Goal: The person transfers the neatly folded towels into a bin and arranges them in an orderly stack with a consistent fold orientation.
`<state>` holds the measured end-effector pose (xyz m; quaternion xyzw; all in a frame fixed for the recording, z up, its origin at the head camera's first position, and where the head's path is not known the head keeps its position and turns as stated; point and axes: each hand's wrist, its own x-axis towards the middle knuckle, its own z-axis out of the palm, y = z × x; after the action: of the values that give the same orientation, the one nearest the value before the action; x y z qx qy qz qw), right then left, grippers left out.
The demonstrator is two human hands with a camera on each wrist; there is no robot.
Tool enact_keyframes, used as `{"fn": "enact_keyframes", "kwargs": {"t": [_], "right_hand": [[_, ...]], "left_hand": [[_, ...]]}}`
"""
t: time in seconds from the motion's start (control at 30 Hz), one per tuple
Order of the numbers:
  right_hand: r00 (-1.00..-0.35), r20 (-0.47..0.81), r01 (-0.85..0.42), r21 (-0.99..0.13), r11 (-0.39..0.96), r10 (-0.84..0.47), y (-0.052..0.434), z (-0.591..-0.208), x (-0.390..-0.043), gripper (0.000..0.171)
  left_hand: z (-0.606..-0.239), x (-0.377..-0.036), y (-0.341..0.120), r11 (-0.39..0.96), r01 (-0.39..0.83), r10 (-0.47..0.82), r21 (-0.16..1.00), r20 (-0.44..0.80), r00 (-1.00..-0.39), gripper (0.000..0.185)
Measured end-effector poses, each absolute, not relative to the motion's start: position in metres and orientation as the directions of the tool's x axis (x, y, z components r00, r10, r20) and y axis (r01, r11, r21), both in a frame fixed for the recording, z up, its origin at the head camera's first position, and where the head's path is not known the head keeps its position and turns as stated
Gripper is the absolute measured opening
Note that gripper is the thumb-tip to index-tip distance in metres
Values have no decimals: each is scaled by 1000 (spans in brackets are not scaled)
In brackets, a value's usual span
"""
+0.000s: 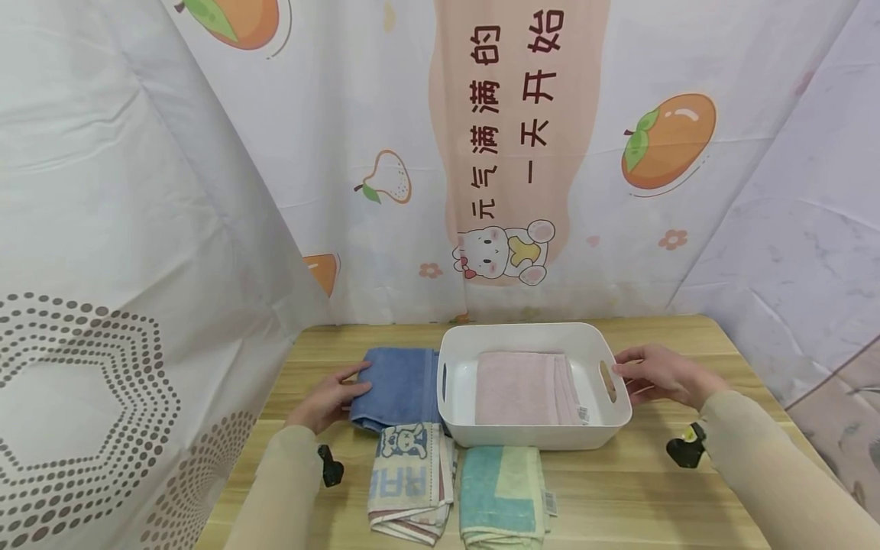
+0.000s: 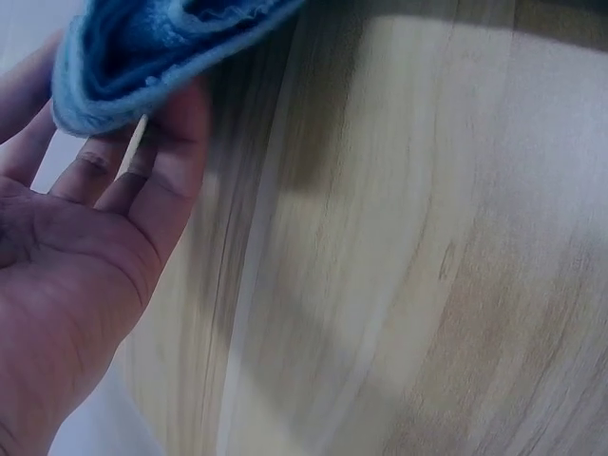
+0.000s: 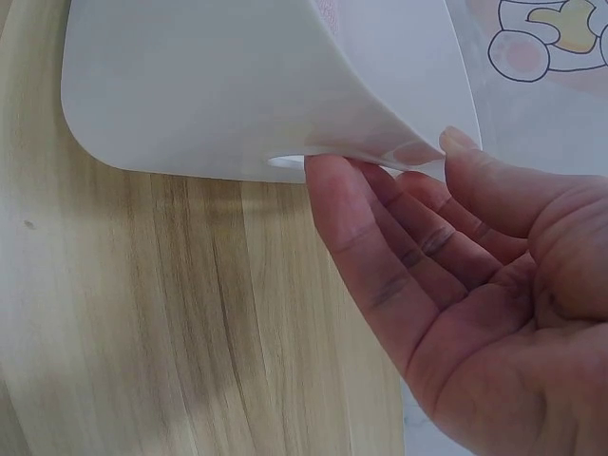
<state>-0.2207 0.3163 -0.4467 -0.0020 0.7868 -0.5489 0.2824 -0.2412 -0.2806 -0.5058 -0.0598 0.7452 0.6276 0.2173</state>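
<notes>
In the head view, a folded blue towel lies against the left side of a white plastic basket. My left hand holds the towel's left edge; in the left wrist view, its fingers go behind the folded blue edge. With its thumb at the rim and fingers against the outer wall by the handle hole, my right hand grips the basket's right end. The right wrist view shows this hand close up. A folded pink towel sits inside the basket, towards its left.
In front of the basket lie a folded white towel with blue print and a folded teal and yellow towel with a tag. The wooden table ends at a printed curtain behind; more sheeting hangs on both sides.
</notes>
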Motion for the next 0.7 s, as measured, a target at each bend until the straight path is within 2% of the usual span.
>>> {"fn": "enact_keyframes", "kwargs": {"t": [0.27, 0.7], "right_hand": [[-839, -440, 305, -867, 393, -320, 318, -448, -222, 54], [-833, -446, 310, -867, 391, -327, 317, -448, -222, 53]], "left_hand": [[-503, -244, -276, 213, -356, 155, 910, -392, -907, 69], [-491, -246, -268, 243, -280, 172, 929, -325, -930, 66]]}}
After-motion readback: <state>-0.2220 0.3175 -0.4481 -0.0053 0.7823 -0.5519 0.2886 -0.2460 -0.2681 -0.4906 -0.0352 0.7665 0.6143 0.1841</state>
